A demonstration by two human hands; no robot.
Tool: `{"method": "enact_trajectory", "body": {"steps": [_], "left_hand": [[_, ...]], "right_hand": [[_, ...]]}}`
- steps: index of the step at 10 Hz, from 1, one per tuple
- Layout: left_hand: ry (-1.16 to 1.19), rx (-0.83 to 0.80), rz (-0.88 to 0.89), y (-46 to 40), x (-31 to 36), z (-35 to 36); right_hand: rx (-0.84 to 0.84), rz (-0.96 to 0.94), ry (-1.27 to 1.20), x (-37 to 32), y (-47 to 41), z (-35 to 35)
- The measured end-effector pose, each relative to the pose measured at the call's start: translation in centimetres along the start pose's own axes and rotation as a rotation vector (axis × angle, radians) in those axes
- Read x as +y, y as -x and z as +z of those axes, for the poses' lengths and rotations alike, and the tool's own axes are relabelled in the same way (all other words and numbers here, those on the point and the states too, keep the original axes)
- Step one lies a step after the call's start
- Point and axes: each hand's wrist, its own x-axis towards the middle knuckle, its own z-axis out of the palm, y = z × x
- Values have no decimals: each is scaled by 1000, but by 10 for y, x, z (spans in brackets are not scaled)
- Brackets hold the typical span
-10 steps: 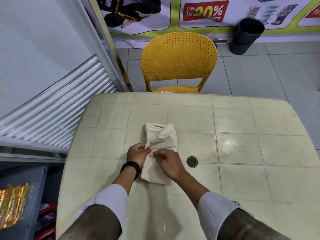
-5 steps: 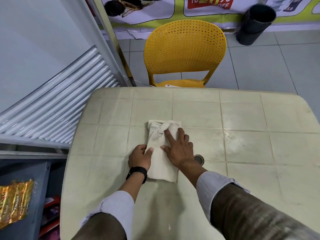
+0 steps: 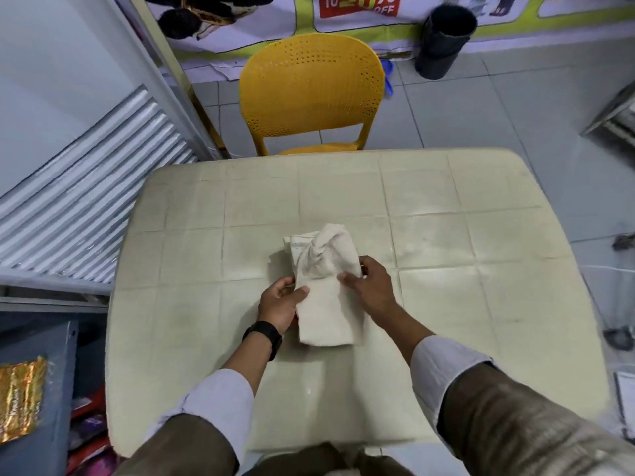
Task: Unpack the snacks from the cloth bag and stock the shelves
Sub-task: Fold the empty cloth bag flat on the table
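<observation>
A folded cream cloth bag [image 3: 323,297] lies in the middle of the pale tiled table [image 3: 446,235], its bunched handles at the far end. My left hand [image 3: 280,304], with a black watch on the wrist, grips the bag's left edge, thumb on top. My right hand [image 3: 367,286] holds the right edge near the handles, fingers curled round the fabric. Gold snack packets [image 3: 20,400] sit in the grey shelf at lower left.
A yellow plastic chair [image 3: 311,87] stands behind the table. A black bin [image 3: 443,39] is on the floor at the back right. Corrugated metal sheeting [image 3: 79,187] leans at left. Red and purple packets [image 3: 89,427] fill lower shelves.
My right hand slid from pressing flat on top of the bag to gripping its right edge. The bag's far end lifted slightly. My head pulled back, showing more of the table.
</observation>
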Motion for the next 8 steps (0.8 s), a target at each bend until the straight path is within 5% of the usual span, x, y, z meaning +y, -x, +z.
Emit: {"method": "enact_trajectory", "body": {"steps": [3, 5, 7, 8], "left_hand": [[-206, -240, -99, 88, -107, 117], [-385, -263, -102, 100, -143, 130], [-675, -241, -36, 125, -113, 101], [-706, -144, 136, 137, -54, 93]], "right_hand": [[208, 119, 114, 115, 90, -130], [161, 200, 214, 153, 101, -137], [77, 158, 556, 124, 126, -143], [120, 19, 618, 55, 129, -148]]}}
